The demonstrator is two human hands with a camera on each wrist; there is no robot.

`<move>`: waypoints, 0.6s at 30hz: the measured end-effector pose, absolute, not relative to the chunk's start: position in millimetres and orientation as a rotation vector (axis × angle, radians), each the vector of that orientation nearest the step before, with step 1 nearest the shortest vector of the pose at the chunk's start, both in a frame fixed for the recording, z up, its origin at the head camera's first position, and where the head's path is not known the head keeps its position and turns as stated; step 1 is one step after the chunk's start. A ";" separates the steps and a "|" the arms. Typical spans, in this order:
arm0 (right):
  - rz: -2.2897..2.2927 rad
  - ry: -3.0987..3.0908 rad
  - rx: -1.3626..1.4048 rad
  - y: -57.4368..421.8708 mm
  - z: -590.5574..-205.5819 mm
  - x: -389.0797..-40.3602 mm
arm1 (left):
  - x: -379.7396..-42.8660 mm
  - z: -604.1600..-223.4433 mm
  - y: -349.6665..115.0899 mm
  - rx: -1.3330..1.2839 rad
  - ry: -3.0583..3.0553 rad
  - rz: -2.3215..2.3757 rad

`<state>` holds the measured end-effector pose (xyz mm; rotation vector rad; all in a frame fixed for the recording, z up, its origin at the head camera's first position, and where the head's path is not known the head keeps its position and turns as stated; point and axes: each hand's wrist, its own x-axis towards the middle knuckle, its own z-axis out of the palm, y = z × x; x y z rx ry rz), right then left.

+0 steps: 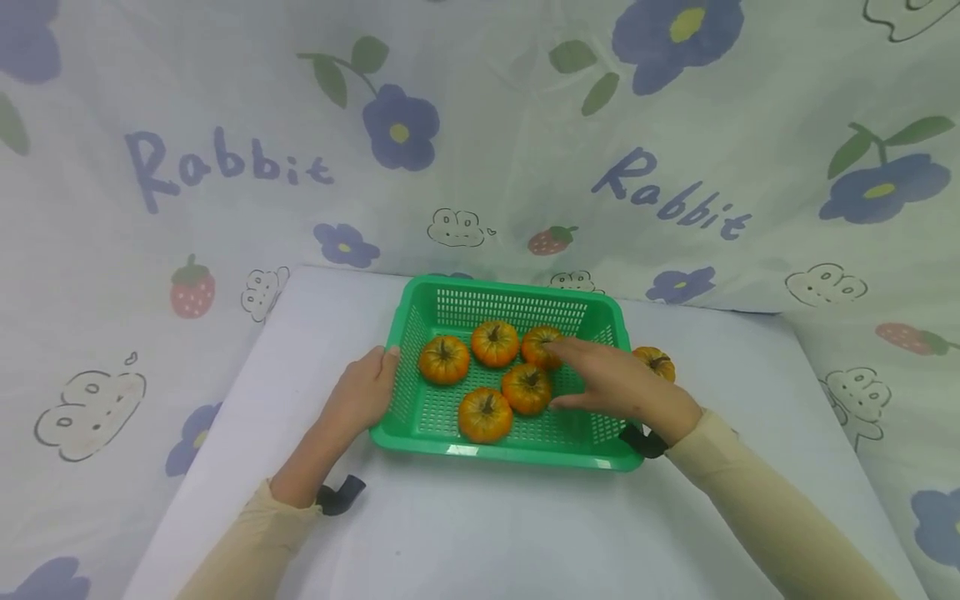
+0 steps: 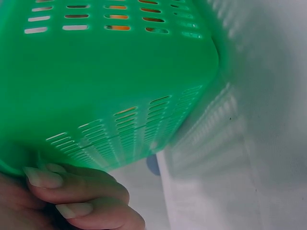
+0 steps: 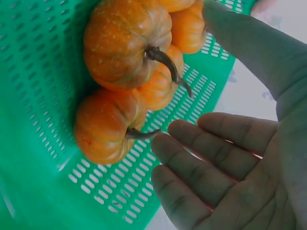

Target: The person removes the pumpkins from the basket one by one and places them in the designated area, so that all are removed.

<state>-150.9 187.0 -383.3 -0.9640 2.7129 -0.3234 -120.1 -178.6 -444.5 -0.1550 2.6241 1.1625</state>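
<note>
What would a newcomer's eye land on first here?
Probably the bright green slotted basket on the white tabletop, with five orange pumpkins showing inside. Next, the left grip holding its left end and the right grip spread over its right part. A sixth pumpkin sits outside, to the basket's right.

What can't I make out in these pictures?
Head view: part of the pumpkin outside the basket, hidden by the right hand and its wrist.
Left wrist view: the pumpkins inside, mere orange glimpses through slots, hidden by the wall of the basket.
Left wrist view: much of the left hand, cut off by the picture's edges.
Right wrist view: the topmost pumpkin, cut off by the top edge.
</note>
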 end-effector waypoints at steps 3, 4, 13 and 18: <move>-0.330 2.694 -0.993 182.7 -385.8 -155.1 | -119.6 -443.7 -178.0 -0.157 2.623 1.168; -0.330 2.687 -1.002 181.1 -386.8 -156.5 | -119.5 -443.4 -177.9 -0.157 2.623 1.168; -0.292 2.623 -1.051 166.4 -398.8 -167.2 | -117.4 -441.5 -176.8 -0.161 2.628 1.156; -0.272 2.613 -1.030 160.5 -398.8 -169.6 | -117.4 -441.2 -176.8 -0.163 2.623 1.162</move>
